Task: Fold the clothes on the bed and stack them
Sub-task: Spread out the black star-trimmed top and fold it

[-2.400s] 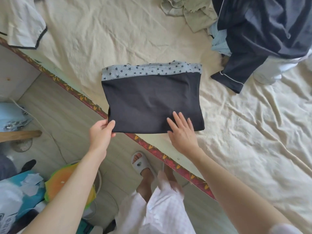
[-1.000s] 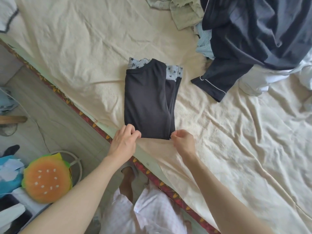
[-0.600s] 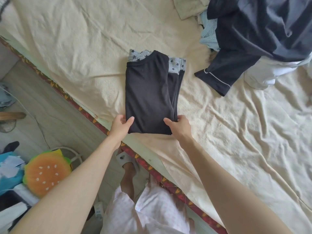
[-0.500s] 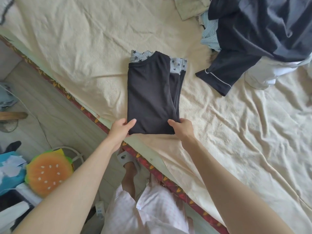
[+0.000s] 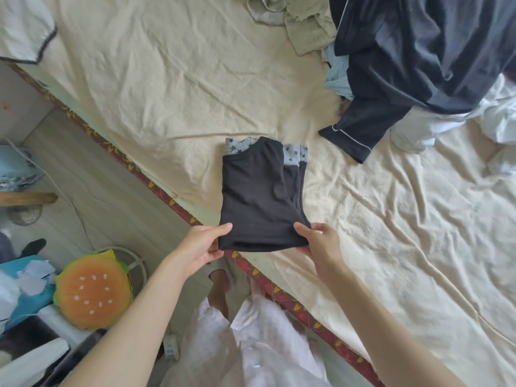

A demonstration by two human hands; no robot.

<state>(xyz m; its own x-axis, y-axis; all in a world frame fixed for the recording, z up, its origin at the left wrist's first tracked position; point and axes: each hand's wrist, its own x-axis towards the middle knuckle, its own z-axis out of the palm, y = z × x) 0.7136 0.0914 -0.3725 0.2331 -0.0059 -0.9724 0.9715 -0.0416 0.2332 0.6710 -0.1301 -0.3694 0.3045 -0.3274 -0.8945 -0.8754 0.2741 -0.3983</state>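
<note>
We see left hand (image 5: 201,245) and right hand (image 5: 318,241) fingers pinching the folded black garment's (image 5: 257,196) near corners, over the bed (image 5: 167,93) edge.

a pale wood-look floor (image 5: 117,191) runs along the left. on it, bottom left, a round plush cushion shaped like a burger (image 5: 93,294), orange w/ white seeds, leaning against a white wire ring (image 5: 139,263). beside that a blue box (image 5: 25,289) w/ white paper scraps on top. a thin white cable (image 5: 75,210) trails across the floor. a wooden plank (image 5: 28,197) sticks in from the left edge. a white power strip (image 5: 171,346) lies near the bottom.
</note>
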